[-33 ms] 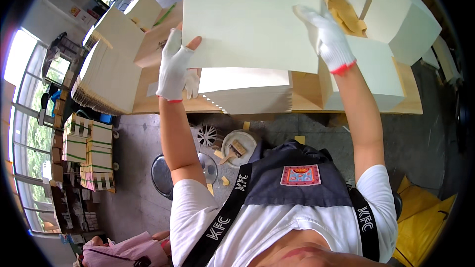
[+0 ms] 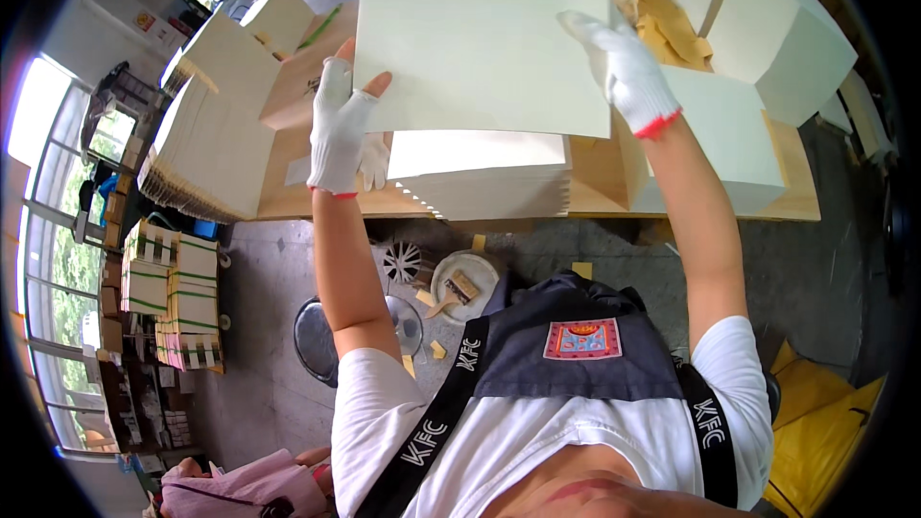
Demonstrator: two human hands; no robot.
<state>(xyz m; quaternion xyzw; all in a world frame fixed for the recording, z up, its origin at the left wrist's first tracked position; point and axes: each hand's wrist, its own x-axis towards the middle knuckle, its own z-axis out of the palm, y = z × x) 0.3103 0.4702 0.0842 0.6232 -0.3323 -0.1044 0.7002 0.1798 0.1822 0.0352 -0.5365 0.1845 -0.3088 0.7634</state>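
A large white sheet or board (image 2: 480,38) is held up over the table, its near edge above a stack of white sheets (image 2: 480,177). My left hand (image 2: 338,125), in a white knit glove with bare thumb and fingertip, grips the left edge, thumb on top. At the right edge is my right hand (image 2: 628,72), gloved in white with a red cuff; its fingers lie over the top face, and the rest of its grip is hidden. Just beside my left hand, a white glove (image 2: 374,163) shows at the table's near side, partly covered.
Tall white stacks stand on the wooden table (image 2: 600,177) at left (image 2: 216,149) and right (image 2: 715,139). Crumpled brown paper (image 2: 662,24) lies at the back right. Below are a brush (image 2: 456,293) on a round lid and a stool (image 2: 312,341). Another person (image 2: 245,489) is at lower left.
The sheet's right edge and my right hand have shifted a little to the left. My left hand has moved very slightly right, still on the sheet.
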